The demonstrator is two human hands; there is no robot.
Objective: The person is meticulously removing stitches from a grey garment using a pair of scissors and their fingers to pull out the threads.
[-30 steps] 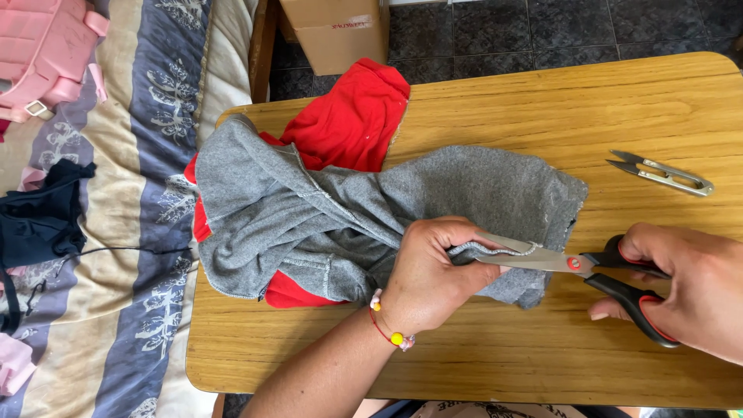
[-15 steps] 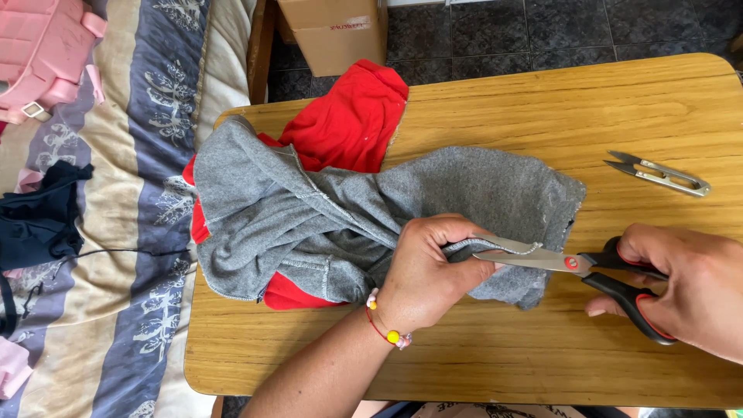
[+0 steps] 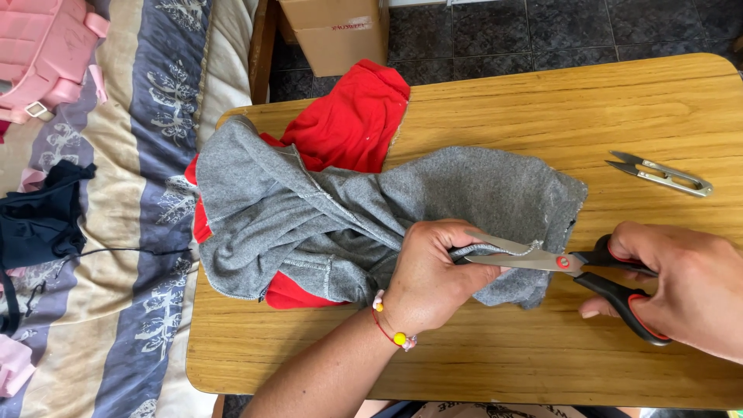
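left hand (image 3: 429,275) still grips grey cloth (image 3: 433,201) | right hand (image 3: 689,286) holds scissors (image 3: 573,267) (blades closer)

L hand (image 3: 429,275) gripping grey cloth (image 3: 348,217), R hand (image 3: 685,286) w/ scissors (image 3: 569,267) cutting

You have two cutting tools on your table: one pair of scissors (image 3: 576,271) and one thread snip (image 3: 660,174). Two garments lie there, one grey (image 3: 340,217), one red (image 3: 348,116).
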